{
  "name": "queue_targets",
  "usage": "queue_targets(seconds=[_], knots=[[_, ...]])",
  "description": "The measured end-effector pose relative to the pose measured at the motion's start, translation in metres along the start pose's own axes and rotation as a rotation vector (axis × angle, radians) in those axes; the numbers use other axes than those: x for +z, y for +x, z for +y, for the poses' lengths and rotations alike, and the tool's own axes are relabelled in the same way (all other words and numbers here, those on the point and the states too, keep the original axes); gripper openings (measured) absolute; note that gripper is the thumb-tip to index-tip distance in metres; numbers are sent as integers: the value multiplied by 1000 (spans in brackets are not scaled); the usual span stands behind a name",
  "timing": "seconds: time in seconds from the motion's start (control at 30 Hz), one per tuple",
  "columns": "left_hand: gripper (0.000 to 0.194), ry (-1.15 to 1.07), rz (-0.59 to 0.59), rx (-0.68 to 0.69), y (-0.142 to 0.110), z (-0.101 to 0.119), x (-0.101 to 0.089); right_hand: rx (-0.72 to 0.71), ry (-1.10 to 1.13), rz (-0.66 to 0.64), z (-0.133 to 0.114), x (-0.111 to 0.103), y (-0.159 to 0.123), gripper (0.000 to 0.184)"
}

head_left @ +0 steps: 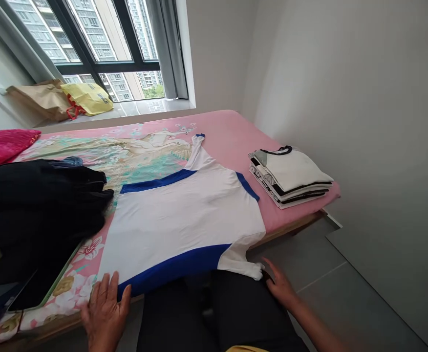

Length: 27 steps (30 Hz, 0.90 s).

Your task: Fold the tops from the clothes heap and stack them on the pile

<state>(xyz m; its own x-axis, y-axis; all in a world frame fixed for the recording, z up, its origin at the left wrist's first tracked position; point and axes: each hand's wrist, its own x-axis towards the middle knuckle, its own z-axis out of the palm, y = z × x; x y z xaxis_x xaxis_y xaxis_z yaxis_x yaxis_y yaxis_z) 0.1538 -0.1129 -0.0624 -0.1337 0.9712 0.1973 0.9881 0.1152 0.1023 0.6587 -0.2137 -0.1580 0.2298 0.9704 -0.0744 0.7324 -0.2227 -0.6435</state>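
A white T-shirt with blue trim lies spread out across the front of the bed, its near blue side panel along the edge. My left hand rests flat on the corner of its hem, fingers stretched out. At the near sleeve, which hangs past the bed edge by my dark-trousered leg, is my right hand. Its thumb and fingers are apart beside the slightly bunched sleeve end; some fingers are hidden. The far sleeve points toward the window, and the shirt has a few soft creases.
A folded stack of clothes sits at the bed's right end. Dark clothing is heaped on the left, beside a magenta cushion. Paper bag and yellow bag stand on the windowsill. A wall borders the right side.
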Motion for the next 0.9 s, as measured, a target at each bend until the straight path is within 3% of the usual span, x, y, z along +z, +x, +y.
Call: queue_targets(seconds=[0.1,0.23,0.37,0.43,0.5,0.63,0.7,0.77,0.9], knots=[[61,-157,84,-29,-17,3,-6,-9,61,-45,-3,9,2,58],[58,-284,168,-108,-21,15,-15,23,122,-81,-12,6,16,35],[57,-281,174,-115,-17,15,-13,133,274,84,-28,-17,11,37],[57,-257,168,-99,-17,11,-7,150,335,174,-48,-37,6,40],[59,-230,164,-77,-17,7,0,130,429,186,-78,-58,5,41],[63,-205,147,-69,-16,-3,14,104,655,9,-140,-75,7,43],[65,-196,125,-73,-16,-8,17,48,577,-74,-155,-69,2,41],[65,-189,112,-59,-16,-13,17,-56,348,-133,-156,-56,-11,41],[62,-205,86,0,-19,-15,8,-174,-6,-262,-129,-37,-51,76]])
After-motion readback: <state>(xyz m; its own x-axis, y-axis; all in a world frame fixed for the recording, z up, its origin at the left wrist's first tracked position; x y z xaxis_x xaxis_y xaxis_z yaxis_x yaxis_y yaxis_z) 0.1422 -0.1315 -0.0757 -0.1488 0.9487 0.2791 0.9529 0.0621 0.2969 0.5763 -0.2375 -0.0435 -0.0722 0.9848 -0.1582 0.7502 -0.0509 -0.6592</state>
